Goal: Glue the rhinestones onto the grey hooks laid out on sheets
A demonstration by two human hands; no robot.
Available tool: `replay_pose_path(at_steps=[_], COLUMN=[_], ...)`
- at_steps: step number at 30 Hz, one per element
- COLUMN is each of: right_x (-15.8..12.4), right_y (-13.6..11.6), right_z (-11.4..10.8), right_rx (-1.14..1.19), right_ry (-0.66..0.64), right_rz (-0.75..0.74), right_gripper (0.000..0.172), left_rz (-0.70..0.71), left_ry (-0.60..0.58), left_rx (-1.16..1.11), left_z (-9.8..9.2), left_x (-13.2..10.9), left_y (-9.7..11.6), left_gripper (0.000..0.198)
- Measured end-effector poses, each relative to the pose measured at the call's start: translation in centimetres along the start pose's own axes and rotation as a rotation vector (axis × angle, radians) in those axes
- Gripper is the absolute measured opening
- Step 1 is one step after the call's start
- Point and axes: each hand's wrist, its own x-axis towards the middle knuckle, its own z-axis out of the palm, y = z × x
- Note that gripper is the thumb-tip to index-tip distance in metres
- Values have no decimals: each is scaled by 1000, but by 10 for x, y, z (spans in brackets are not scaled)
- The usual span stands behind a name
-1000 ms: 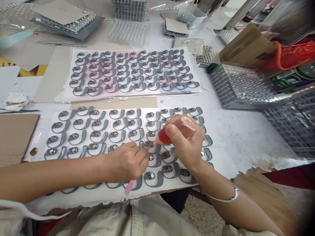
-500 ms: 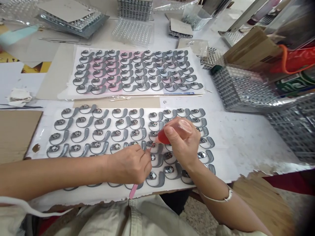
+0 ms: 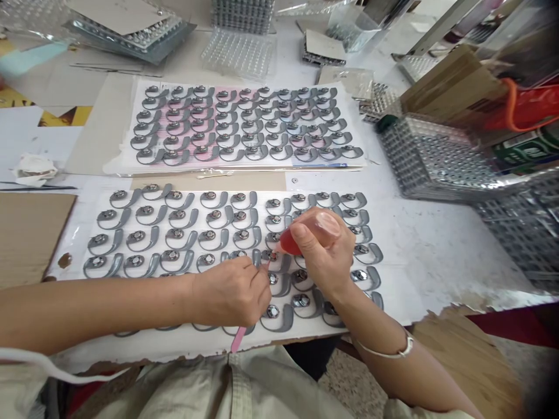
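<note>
Inspection finds the right hand (image 3: 325, 250) gripping a red-filled squeeze bottle (image 3: 292, 242), its tip at a metal-centred grey curved piece (image 3: 271, 255) on the lower sheet (image 3: 174, 343), which lies on the desk (image 3: 437, 262). The left hand (image 3: 229, 293) pinches a pink stick (image 3: 238, 339) beside that piece. The upper sheet (image 3: 244, 160) appears fully populated; which lower pieces are finished cannot be told.

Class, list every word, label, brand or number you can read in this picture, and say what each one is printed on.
No text is clearly legible.
Green package: white lettering, too blurred to read.
Brown cardboard carton: dark print, too blurred to read.
</note>
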Motion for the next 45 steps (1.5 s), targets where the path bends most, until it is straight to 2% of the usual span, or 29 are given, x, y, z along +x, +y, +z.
replay_pose_path(at_steps=[10,18,37,45], right_x=[-3,0,2,-1], right_y=[2,5,3,5], right_z=[0,-1,1,-2], right_rx=[52,-23,-30,6], right_ry=[-28,6,45,65], right_rz=[32,-130,-301,-315], right_gripper=[25,22,16,14], left_rz=[-3,-2,-22,-28], left_ry=[-12,-15,8,22], left_rx=[7,-5,-2,5], left_z=[0,0,2,1], left_x=[0,-1,-1,1], left_y=[0,0,2,1], left_gripper=[18,13,12,11])
